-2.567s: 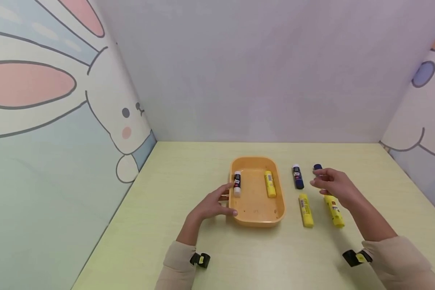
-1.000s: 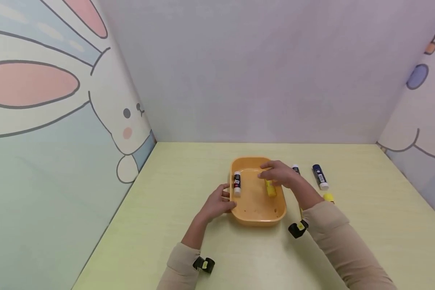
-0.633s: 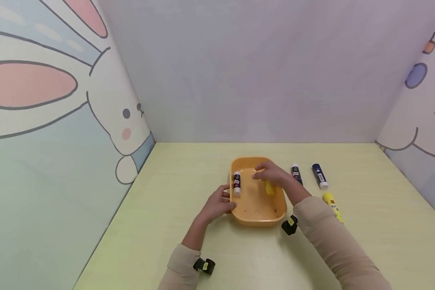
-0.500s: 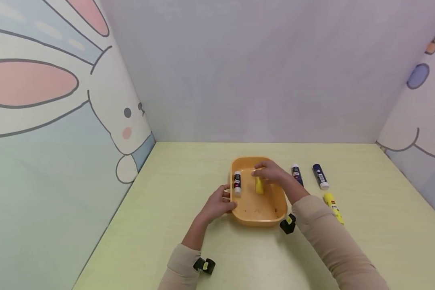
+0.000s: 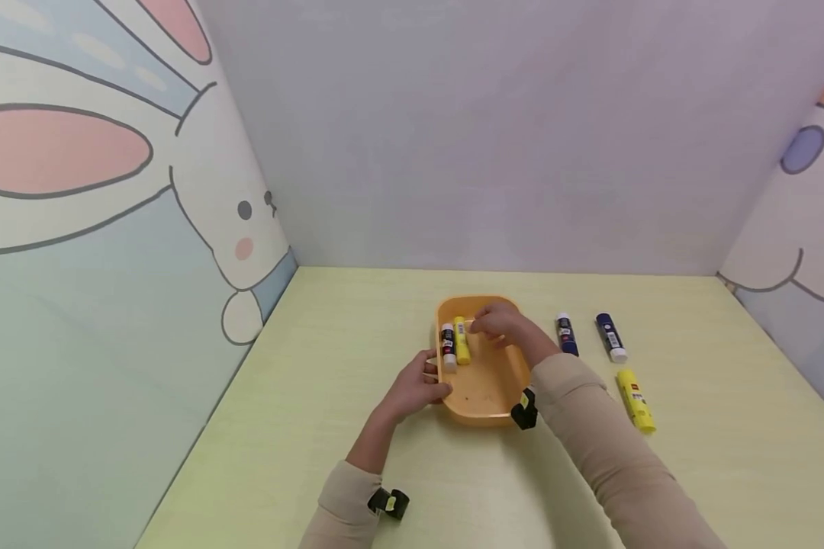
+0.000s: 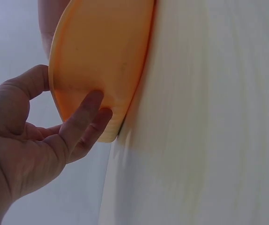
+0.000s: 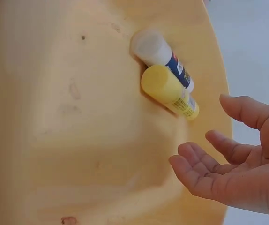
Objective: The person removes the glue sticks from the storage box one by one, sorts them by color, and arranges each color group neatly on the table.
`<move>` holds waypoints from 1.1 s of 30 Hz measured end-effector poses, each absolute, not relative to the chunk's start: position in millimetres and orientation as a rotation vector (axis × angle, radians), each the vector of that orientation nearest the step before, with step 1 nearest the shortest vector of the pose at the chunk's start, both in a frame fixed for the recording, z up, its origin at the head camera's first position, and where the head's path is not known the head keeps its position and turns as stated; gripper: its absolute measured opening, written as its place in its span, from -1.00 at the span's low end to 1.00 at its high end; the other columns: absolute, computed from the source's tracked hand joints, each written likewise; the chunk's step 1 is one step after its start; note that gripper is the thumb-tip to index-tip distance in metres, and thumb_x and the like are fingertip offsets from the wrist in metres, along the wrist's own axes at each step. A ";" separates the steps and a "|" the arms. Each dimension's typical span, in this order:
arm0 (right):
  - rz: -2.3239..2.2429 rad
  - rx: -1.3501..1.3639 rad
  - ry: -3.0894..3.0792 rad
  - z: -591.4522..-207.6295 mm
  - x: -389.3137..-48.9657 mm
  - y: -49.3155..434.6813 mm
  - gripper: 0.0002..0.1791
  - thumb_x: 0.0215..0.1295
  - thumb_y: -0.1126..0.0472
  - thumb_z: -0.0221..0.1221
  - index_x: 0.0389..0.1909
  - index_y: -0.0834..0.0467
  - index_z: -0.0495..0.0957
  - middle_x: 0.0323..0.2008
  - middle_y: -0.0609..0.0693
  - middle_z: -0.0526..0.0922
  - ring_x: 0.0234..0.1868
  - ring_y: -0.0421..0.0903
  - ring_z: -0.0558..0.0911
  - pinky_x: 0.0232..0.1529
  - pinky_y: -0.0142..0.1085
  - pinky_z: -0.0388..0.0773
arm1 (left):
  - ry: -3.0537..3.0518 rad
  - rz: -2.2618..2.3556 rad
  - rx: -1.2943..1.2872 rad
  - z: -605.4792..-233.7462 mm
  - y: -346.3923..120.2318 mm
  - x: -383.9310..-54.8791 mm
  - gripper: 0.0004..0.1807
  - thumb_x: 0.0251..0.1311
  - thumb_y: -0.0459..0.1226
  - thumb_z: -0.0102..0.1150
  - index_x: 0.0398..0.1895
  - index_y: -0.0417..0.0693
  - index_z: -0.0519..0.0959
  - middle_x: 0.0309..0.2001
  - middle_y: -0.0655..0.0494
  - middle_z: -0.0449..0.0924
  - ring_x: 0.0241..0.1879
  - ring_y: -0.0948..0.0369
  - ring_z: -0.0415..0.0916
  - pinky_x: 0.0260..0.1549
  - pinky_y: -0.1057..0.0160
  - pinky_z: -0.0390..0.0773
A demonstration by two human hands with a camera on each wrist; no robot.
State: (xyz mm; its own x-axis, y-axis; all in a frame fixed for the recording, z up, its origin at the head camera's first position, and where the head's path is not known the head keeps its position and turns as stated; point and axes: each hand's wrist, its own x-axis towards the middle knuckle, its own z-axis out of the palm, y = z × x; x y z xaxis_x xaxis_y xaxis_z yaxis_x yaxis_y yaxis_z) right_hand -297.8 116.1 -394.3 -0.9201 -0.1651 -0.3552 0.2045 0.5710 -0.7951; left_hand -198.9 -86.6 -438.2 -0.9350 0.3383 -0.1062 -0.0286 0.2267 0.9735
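Note:
My left hand [image 5: 412, 387] holds the left side of an orange tray [image 5: 477, 419], its thumb over the rim and fingertips against the outer wall, as the left wrist view shows. Inside the tray, a yellow glue stick [image 5: 461, 341] lies right beside a dark-blue glue stick with white ends [image 5: 449, 347], along the left wall. My right hand [image 5: 500, 322] hovers over the tray, just right of the yellow glue stick. In the right wrist view its fingers are apart, with nothing between them, and both glue sticks [image 7: 169, 91] [image 7: 162, 54] lie a little away from the fingertips.
On the table right of the tray lie two dark-blue glue sticks [image 5: 566, 334] [image 5: 611, 337] and a yellow glue stick [image 5: 635, 401]. My right sleeve [image 5: 590, 427] crosses low over the table there. A pale wall [image 5: 494, 152] stands behind the table.
My right hand has come from the table into the tray and moved the yellow glue stick left, beside the dark-blue one, then let go. My left hand stays on the tray.

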 end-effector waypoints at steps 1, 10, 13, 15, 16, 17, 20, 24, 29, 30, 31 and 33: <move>-1.281 0.034 2.413 -392.6 -298.7 113.4 -0.59 0.22 0.21 0.19 0.04 0.31 0.39 -0.24 0.08 0.39 -0.24 0.04 0.42 -0.16 -0.01 0.50 | 2.208 1.766 0.290 -442.0 -87.3 -201.5 -0.27 0.07 -0.42 0.24 0.32 -0.24 0.15 -0.03 -0.27 0.40 -0.24 0.10 0.52 -0.37 0.19 0.61; -1.257 0.014 2.353 -389.8 -302.7 109.5 -0.83 0.24 0.22 0.17 -0.48 0.20 0.43 -0.61 -0.01 0.27 -0.55 -0.07 0.26 -0.36 -0.14 0.45 | 2.209 1.764 0.308 -449.2 -84.2 -204.7 -0.28 0.06 -0.41 0.25 0.31 -0.21 0.19 -0.03 -0.22 0.41 -0.23 0.09 0.53 -0.37 0.18 0.62; -1.270 0.021 2.336 -392.7 -305.4 112.0 -0.74 0.25 0.25 0.16 -0.58 0.18 0.34 -0.67 -0.03 0.19 -0.60 -0.09 0.19 -0.43 -0.17 0.38 | 2.201 1.761 0.312 -449.3 -82.3 -204.7 -0.28 0.07 -0.40 0.24 0.32 -0.21 0.18 -0.02 -0.21 0.41 -0.22 0.09 0.53 -0.36 0.19 0.61; -1.272 0.039 2.351 -394.9 -306.4 112.5 -0.77 0.22 0.26 0.18 -0.56 0.19 0.37 -0.65 -0.02 0.24 -0.58 -0.08 0.25 -0.43 -0.18 0.41 | 2.205 1.754 0.302 -448.6 -82.0 -204.1 -0.29 0.07 -0.40 0.24 0.32 -0.19 0.19 -0.02 -0.21 0.41 -0.22 0.09 0.52 -0.36 0.20 0.61; -1.281 0.049 2.354 -396.1 -306.8 112.5 -0.80 0.21 0.27 0.19 -0.54 0.20 0.39 -0.62 0.00 0.27 -0.57 -0.08 0.29 -0.42 -0.18 0.42 | 2.208 1.752 0.300 -448.1 -82.2 -203.6 -0.29 0.07 -0.40 0.24 0.32 -0.19 0.19 -0.03 -0.20 0.42 -0.22 0.09 0.53 -0.36 0.19 0.62; -1.292 0.051 2.353 -397.5 -307.0 112.2 -0.80 0.20 0.28 0.19 -0.52 0.21 0.39 -0.60 0.02 0.28 -0.56 -0.07 0.30 -0.41 -0.17 0.43 | 2.210 1.749 0.295 -447.7 -82.2 -203.2 -0.29 0.07 -0.40 0.24 0.32 -0.18 0.20 -0.03 -0.20 0.42 -0.23 0.09 0.52 -0.36 0.19 0.62; -1.351 0.062 2.329 -402.3 -308.2 109.8 -0.82 0.16 0.34 0.20 -0.52 0.24 0.39 -0.57 0.05 0.32 -0.54 -0.05 0.36 -0.38 -0.16 0.47 | 2.214 1.741 0.292 -446.0 -83.2 -202.7 -0.29 0.07 -0.41 0.24 0.32 -0.18 0.20 -0.04 -0.21 0.42 -0.24 0.09 0.53 -0.36 0.18 0.62; -1.366 0.069 2.330 -409.5 -310.8 105.2 -0.76 0.10 0.41 0.20 -0.60 0.22 0.33 -0.58 0.05 0.34 -0.56 -0.06 0.40 -0.41 -0.19 0.53 | 2.205 1.748 0.303 -443.5 -84.7 -201.8 -0.28 0.06 -0.44 0.23 0.32 -0.21 0.18 -0.04 -0.23 0.41 -0.25 0.09 0.52 -0.37 0.16 0.62; -1.308 0.149 2.390 -415.5 -314.5 100.7 -0.77 0.04 0.42 0.24 -0.58 0.23 0.35 -0.55 0.07 0.38 -0.57 -0.06 0.44 -0.47 -0.24 0.57 | 2.186 1.753 0.317 -428.6 -84.9 -195.5 -0.30 0.07 -0.46 0.20 0.31 -0.30 0.17 -0.02 -0.31 0.40 -0.25 0.08 0.52 -0.35 0.15 0.62; -1.309 0.168 2.393 -416.5 -315.4 100.4 -0.79 0.04 0.42 0.24 -0.56 0.24 0.36 -0.52 0.08 0.39 -0.55 -0.06 0.45 -0.47 -0.24 0.57 | 2.184 1.747 0.317 -424.7 -84.8 -193.9 -0.30 0.07 -0.46 0.20 0.30 -0.31 0.17 -0.01 -0.33 0.39 -0.25 0.08 0.52 -0.35 0.16 0.61; -1.304 0.179 2.393 -417.0 -316.1 100.3 -0.79 0.04 0.43 0.24 -0.54 0.25 0.36 -0.50 0.09 0.39 -0.54 -0.05 0.45 -0.48 -0.25 0.57 | 2.183 1.740 0.318 -421.5 -84.6 -192.8 -0.31 0.08 -0.46 0.20 0.30 -0.32 0.17 -0.01 -0.34 0.39 -0.25 0.08 0.52 -0.34 0.16 0.61; -1.303 0.198 2.393 -417.9 -317.6 100.5 -0.81 0.04 0.43 0.24 -0.48 0.27 0.38 -0.46 0.11 0.40 -0.51 -0.03 0.47 -0.47 -0.24 0.58 | 2.180 1.734 0.320 -418.0 -84.5 -191.6 -0.31 0.07 -0.47 0.19 0.30 -0.34 0.16 -0.01 -0.36 0.38 -0.25 0.08 0.52 -0.34 0.16 0.61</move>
State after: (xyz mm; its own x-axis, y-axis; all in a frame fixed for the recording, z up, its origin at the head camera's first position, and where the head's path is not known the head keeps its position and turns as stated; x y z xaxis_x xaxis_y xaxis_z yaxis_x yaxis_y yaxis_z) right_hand -317.6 100.5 -417.9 -0.9072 -0.0682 -0.4152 0.3119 0.5535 -0.7723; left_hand -191.6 -84.5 -418.0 -0.9181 0.3777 -0.1203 -0.0323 0.2313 0.9724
